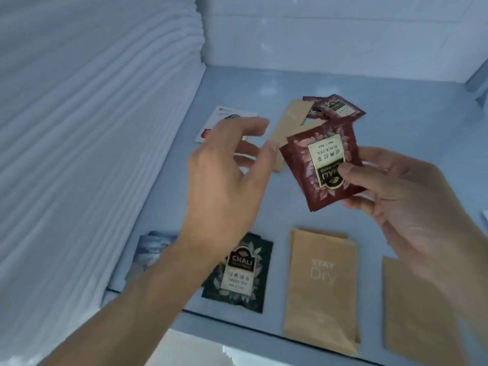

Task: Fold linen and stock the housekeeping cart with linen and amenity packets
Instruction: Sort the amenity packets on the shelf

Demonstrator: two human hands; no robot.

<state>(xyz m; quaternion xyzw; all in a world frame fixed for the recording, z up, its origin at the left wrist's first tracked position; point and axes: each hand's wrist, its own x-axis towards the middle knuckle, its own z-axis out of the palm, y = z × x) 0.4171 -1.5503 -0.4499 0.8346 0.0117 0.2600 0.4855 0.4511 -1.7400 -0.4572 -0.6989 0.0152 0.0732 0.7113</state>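
Kraft-brown paper sachets lie nearest on the pale blue shelf [396, 114]: one printed "STAY Dry" [320, 289] at the near edge, and a plain brown sachet [420, 310] just to its right, partly hidden by the right forearm. Left of the printed one lies a dark green tea packet [241, 276], its near left corner under the left forearm, and further left a bluish packet [151, 250] rests against the foot of the white folded linen stack [92, 128] that fills the left side.

Above these, the right hand [401, 207] holds a dark red black-tea packet [320, 165] clear of the shelf. The grip is a pinch: the thumb lies over the packet's near right part, on the label, with the fingers curled behind it; most of the packet stands out to the far left of the grip, its label upside down.

The left hand [227, 175] hovers just left of the red packet, fingers spread and loosely bent, holding nothing; its fingertips are near the packet's left edge, but whether they touch it cannot be told.

Beyond the hands lie a slim tan sachet [289, 122], two more dark red packets [334, 108] overlapping it at the far right, and a white packet with red print [224, 116] partly behind the left fingers. More white linen [343, 35] stands against the back.
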